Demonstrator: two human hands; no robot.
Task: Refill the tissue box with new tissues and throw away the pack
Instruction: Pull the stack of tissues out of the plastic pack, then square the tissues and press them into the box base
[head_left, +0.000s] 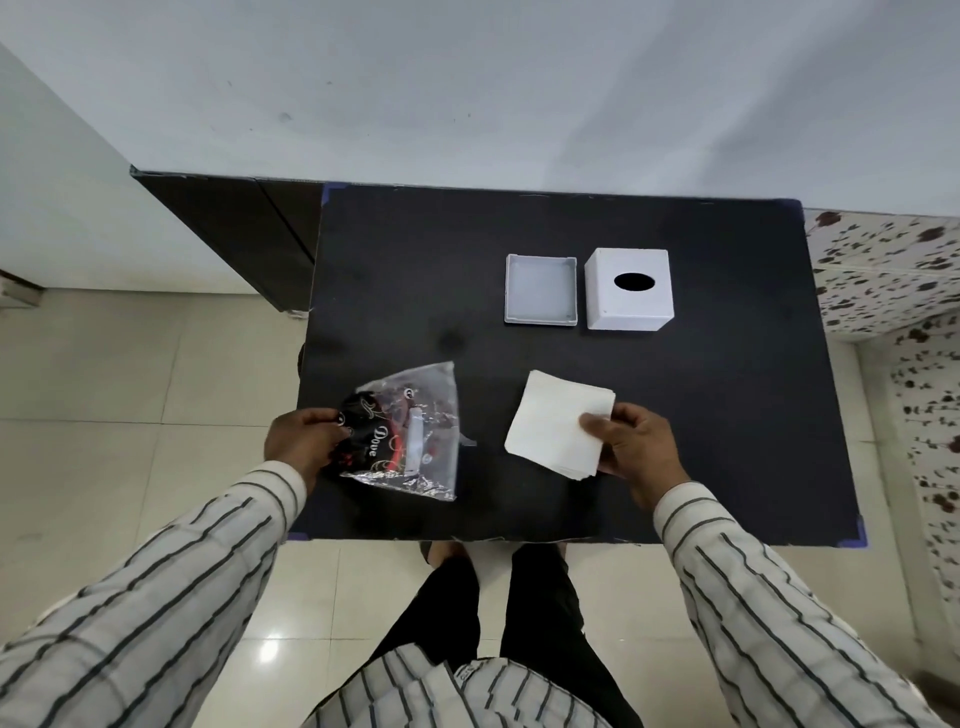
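Note:
A white cube tissue box cover (628, 291) with a dark oval slot stands at the back of the black table (727, 415). Its shallow white base tray (540, 291) lies open-side-up just left of it. A stack of white tissues (550, 421) is near the front middle, and my right hand (628, 447) grips its right edge with the thumb on top. The clear plastic pack (410, 431) with black and red print looks flat and empty at the front left. My left hand (304, 441) pinches the pack's left end.
A dark cabinet (234, 234) stands against the table's left rear corner. Pale tiled floor (130, 364) surrounds the table. A speckled tile wall (893, 270) is at the right. My legs stand at the table's front edge.

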